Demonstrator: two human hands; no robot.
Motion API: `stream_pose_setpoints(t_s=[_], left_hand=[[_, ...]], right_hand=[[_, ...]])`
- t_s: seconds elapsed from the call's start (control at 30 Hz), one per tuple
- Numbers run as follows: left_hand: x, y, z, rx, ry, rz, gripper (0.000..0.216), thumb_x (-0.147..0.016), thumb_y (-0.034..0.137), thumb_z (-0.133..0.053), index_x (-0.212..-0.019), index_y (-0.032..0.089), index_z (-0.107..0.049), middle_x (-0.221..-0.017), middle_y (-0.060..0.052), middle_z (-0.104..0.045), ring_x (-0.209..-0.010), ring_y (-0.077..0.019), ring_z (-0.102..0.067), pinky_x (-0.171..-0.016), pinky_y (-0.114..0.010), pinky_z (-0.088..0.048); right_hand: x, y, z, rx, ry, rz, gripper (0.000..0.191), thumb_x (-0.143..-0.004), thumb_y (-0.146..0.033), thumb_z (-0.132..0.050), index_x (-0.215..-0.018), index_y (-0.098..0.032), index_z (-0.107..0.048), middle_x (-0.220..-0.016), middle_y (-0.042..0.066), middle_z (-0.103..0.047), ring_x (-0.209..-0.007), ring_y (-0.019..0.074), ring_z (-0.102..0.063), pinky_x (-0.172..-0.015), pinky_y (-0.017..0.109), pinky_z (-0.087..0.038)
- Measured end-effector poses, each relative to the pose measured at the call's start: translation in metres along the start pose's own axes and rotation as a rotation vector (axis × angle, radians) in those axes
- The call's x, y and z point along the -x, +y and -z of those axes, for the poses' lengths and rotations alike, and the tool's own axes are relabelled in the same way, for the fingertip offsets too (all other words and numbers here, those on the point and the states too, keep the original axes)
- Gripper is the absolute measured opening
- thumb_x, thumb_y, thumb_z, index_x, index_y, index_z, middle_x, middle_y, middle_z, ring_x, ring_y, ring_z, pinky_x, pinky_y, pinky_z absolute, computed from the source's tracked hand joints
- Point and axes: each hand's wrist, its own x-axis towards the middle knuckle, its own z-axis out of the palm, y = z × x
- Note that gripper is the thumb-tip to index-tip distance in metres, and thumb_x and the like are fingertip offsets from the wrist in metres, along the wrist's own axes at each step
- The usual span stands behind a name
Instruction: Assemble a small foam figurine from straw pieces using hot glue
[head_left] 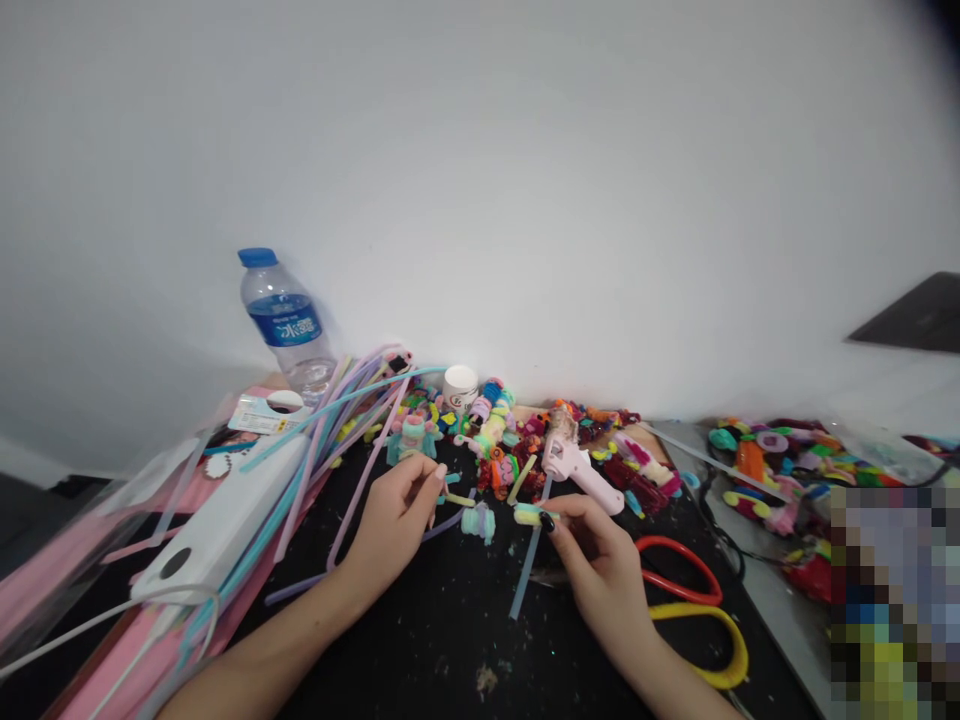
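Note:
My left hand (397, 515) is closed in a pinch, with a short pale yellow pipe cleaner (460, 501) sticking out at its fingertips. My right hand (600, 560) pinches a small coiled pipe cleaner piece (527, 514) in yellow and mint, between thumb and fingers. Between the hands, a lilac and mint pipe cleaner coil (478, 521) lies on the black work surface (450, 640). Just beyond my right hand rests a pale pink glue gun (581, 472), and a translucent glue stick (526, 570) slants down beside the held coil.
Red and yellow scissors handles (731, 645) lie right of my right forearm. Loose pipe cleaners (307, 480) and a white power strip (217, 520) lie left. A water bottle (285, 320) stands by the wall. Colourful pipe cleaner figures (499, 470) crowd the back, near a white-capped container (460, 385).

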Motion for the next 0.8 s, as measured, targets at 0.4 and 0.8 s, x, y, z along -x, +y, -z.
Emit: stream_pose_setpoints(t_s=[0.4,0.8], left_hand=[[-0.0060,0.0027,-0.0017,0.100,0.019,0.124,0.018,-0.079,0.028,-0.055,-0.079,0.015,-0.068,-0.075,-0.003,-0.067,-0.054,-0.0132,-0.056,-0.051,-0.024,-0.045],[-0.0044,-0.0046,-0.0009,-0.027,0.021,-0.019,0.028,-0.080,0.027,-0.059,-0.054,0.017,-0.058,-0.078,-0.005,-0.067,-0.071,-0.0176,-0.062,-0.060,-0.025,-0.046]], right_hand=[[-0.0002,0.0015,-0.0004,0.013,-0.013,0.015,0.016,-0.086,-0.030,-0.050,-0.087,-0.019,-0.061,-0.065,0.001,-0.058,-0.053,0.0127,-0.050,-0.048,0.022,-0.038],[0.0010,0.0016,0.0000,0.012,-0.014,0.007,0.015,-0.086,-0.030,-0.051,-0.087,-0.019,-0.061,-0.067,0.001,-0.060,-0.056,0.0139,-0.054,-0.050,0.023,-0.040]])
